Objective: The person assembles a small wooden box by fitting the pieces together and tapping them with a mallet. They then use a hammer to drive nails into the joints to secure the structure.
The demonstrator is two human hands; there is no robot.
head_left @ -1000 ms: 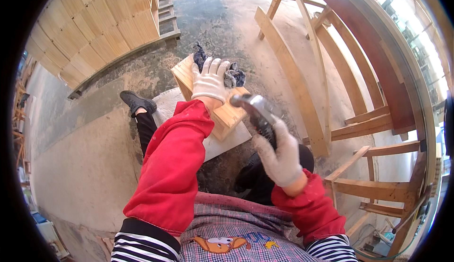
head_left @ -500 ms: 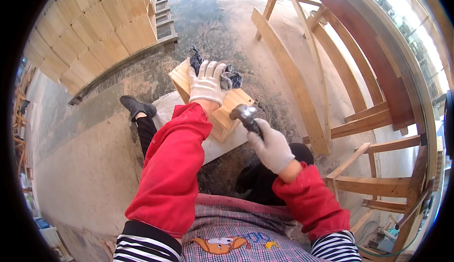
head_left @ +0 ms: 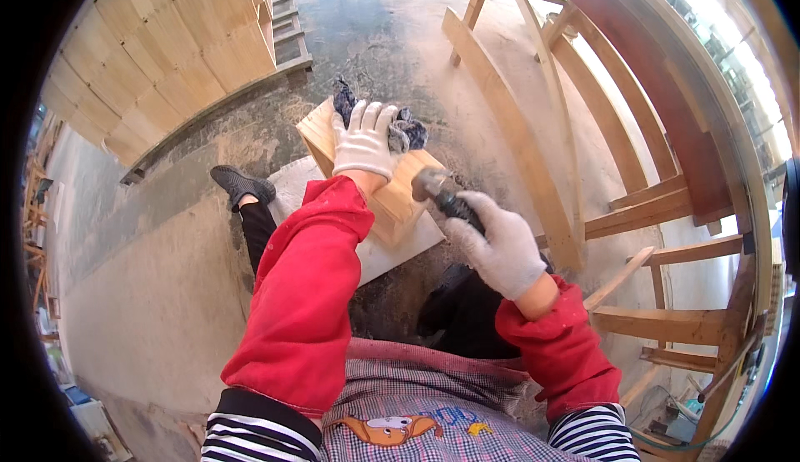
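A pale wooden box (head_left: 397, 200) sits in front of me on a white sheet (head_left: 398, 262). My left hand (head_left: 364, 147), in a white glove, lies flat on top of it with the fingers stretched out. Partly under those fingers is a crumpled dark blue cloth (head_left: 408, 134). A hammer (head_left: 452, 202) is gripped in my gloved right hand (head_left: 500, 252), its head over the right edge of the box. The glove hides the lower handle. The blurred head does not show whether it touches the wood.
Stacked pale wooden boxes (head_left: 167, 54) stand on a pallet (head_left: 292, 44) at the far left. On the right, a long plank (head_left: 512, 129) leans by a wooden frame (head_left: 658, 324) with a dark red panel (head_left: 658, 87). My left foot (head_left: 240, 183) is beside the sheet.
My right hand and the hammer have shifted slightly right, and the hammer's angle has changed. My left hand stays on the box, nearly unmoved.
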